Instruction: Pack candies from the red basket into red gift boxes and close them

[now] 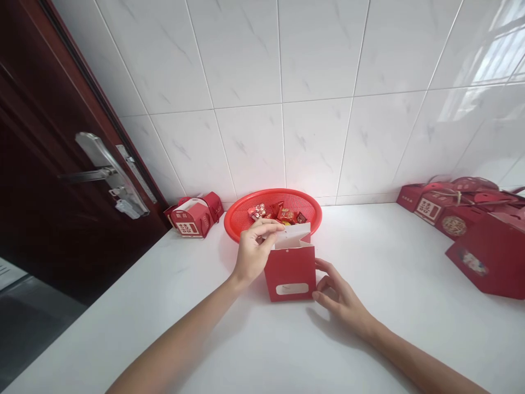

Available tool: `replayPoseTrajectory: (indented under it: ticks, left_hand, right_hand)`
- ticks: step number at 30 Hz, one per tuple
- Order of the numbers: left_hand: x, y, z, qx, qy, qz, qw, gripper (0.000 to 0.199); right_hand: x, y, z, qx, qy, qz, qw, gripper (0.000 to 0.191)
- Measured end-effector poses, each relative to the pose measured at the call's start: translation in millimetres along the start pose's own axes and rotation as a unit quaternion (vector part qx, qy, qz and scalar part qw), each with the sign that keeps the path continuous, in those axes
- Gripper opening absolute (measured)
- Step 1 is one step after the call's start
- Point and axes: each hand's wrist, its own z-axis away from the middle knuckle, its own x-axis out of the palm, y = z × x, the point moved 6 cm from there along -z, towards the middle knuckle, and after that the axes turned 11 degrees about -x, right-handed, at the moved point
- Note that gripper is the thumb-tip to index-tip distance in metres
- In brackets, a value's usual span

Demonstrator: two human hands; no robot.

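Observation:
A red paper gift box point(290, 268) stands upright on the white counter, its top open and the pale inside showing. Low on its front is a rounded cut-out window. My left hand point(256, 249) is at the upper left of the box, thumb and fingers pinched together on the edge of its top. My right hand point(336, 295) grips the lower right side, with the thumb at the front corner and the fingers curled behind. Just behind the box sits a red plastic basket point(233, 216) with several red-wrapped sweets point(287, 213) in it.
Against the tiled wall at the left stands a closed red gift box point(199, 219). Several more red boxes point(451, 210) are clustered at the right, with a large red box piece point(492, 257) in front. A dark door with a metal handle point(110, 172) borders the counter's left.

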Motion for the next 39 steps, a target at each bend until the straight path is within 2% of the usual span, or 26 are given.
replayPoseTrajectory:
  ticks: [7,10,14,24,29,36,39]
  left_hand:
    - [5.5,-8.4,3.6,-0.051,-0.039,0.045,0.997,0.010]
    - [8.3,-13.2,3.3,-0.121,-0.068,0.086,0.987,0.010]
    - [9.8,-22.7,1.3,-0.232,-0.082,0.123,0.961,0.018]
    - [4.4,-27.6,2.6,-0.305,-0.182,0.029,0.934,0.014]
    - [5.3,-22.7,1.2,-0.297,-0.235,0.086,0.922,0.018]
    - [-4.9,-4.3,-11.3,-0.217,-0.249,0.134,0.934,0.020]
    - [-10.5,1.7,-23.4,-0.191,-0.234,0.155,0.941,0.023]
  right_hand:
    - [2.7,-7.5,-4.1,-0.008,-0.014,-0.018,1.000,0.062]
    - [3.2,-13.3,-6.3,-0.024,-0.017,-0.028,0.999,0.057]
    - [4.4,-14.6,-7.0,-0.014,-0.020,-0.030,0.999,0.055]
    - [7.4,-9.9,-3.0,-0.007,-0.041,-0.022,0.999,0.053]
    - [7.8,-10.9,-3.2,-0.009,-0.042,-0.034,0.998,0.055]
    - [11.6,-14.0,-4.4,-0.013,-0.053,-0.027,0.998,0.060]
    - [15.7,-11.6,-2.3,-0.002,-0.075,-0.016,0.997,0.067]
